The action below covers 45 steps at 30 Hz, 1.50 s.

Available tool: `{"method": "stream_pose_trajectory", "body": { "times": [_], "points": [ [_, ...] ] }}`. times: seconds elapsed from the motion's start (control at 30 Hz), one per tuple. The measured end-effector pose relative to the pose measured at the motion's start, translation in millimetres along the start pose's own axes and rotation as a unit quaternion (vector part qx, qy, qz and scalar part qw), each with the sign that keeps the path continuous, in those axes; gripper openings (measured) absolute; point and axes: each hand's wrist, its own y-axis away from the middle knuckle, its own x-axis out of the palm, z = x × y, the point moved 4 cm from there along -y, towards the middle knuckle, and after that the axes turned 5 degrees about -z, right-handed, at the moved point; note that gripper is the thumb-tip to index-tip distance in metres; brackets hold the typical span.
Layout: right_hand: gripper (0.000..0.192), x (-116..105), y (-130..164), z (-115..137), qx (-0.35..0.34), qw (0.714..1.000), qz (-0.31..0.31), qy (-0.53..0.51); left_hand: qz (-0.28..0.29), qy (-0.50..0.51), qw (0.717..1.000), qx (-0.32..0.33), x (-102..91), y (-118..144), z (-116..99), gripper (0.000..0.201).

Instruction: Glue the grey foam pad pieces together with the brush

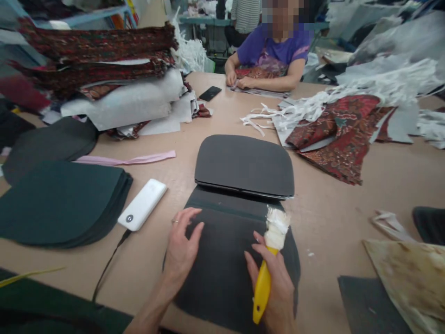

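A large dark sheet (222, 264) with rounded edges lies flat in front of me. My left hand (182, 241) rests on its left side, fingers apart and holding nothing. On the right side of the sheet, my right hand (278, 280) holds a brush (263, 287) with a yellow handle. Its pale, clumped bristles point away from me, and some fingers of that hand reach out over the sheet. Across the sheet's far end sits a stack of grey-black rounded panels (245, 164).
Left are a white power bank (143, 204) with a cable, dark green panels (59, 202), a pink strip (139, 159) and piled patterned fabric (104, 44). Right lie patterned pieces (333, 134) and a stained sheet (410, 273). Across the table, a person (274, 55) handles fabric near a phone (210, 93).
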Motion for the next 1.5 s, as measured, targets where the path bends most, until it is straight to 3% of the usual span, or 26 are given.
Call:
{"method": "stream_pose_trajectory", "body": {
  "times": [0.07,0.13,0.23,0.43,0.6,0.7,0.8,0.93,1.0,1.1,1.2,1.33,1.43,1.5],
  "points": [
    [0.023,19,-11,10,-0.023,0.999,0.016,-0.022,-0.033,-0.003,0.997,-0.075,-20.1,-6,42,0.03],
    [0.023,40,-15,17,-0.047,0.997,0.043,-0.04,-0.029,0.016,0.992,-0.124,-27.5,-7,74,0.04],
    [0.021,65,-11,19,-0.081,0.991,0.102,-0.034,-0.002,0.056,0.985,-0.163,-24.7,0,92,0.046],
    [0.02,67,9,0,-0.113,0.985,0.126,0.04,0.027,0.093,0.983,-0.154,-16.1,15,81,0.046],
    [0.021,60,16,-7,-0.119,0.982,0.125,0.077,0.046,0.106,0.983,-0.145,-15.4,15,91,0.037],
    [0.02,60,17,-7,-0.12,0.981,0.13,0.083,0.025,0.067,0.992,-0.1,-21.2,14,85,0.032],
    [0.02,60,17,-7,-0.125,0.98,0.131,0.086,0.005,0.028,1.0,0.009,-23.2,13,62,0.032],
    [0.018,62,17,-5,-0.136,0.977,0.131,0.099,0.131,0.016,0.975,0.181,4.0,16,28,0.037],
    [0.018,64,17,-4,-0.132,0.978,0.131,0.096,0.193,-0.024,0.957,0.213,22.6,18,23,0.039],
    [0.018,62,14,-10,-0.106,0.983,0.13,0.08,0.216,-0.087,0.948,0.218,41.8,19,27,0.044],
    [0.018,42,10,-38,-0.041,0.988,0.111,0.102,0.212,-0.113,0.946,0.218,48.4,19,34,0.048],
    [0.028,-8,13,-80,0.052,0.986,0.051,0.152,0.212,-0.118,0.944,0.225,44.6,19,33,0.049],
    [0.027,-25,18,-78,0.047,0.986,0.011,0.157,0.21,-0.129,0.941,0.232,40.0,17,20,0.051],
    [0.021,-15,20,-64,0.008,0.992,0.008,0.128,0.207,-0.134,0.936,0.25,39.8,17,5,0.053]
  ]
}}
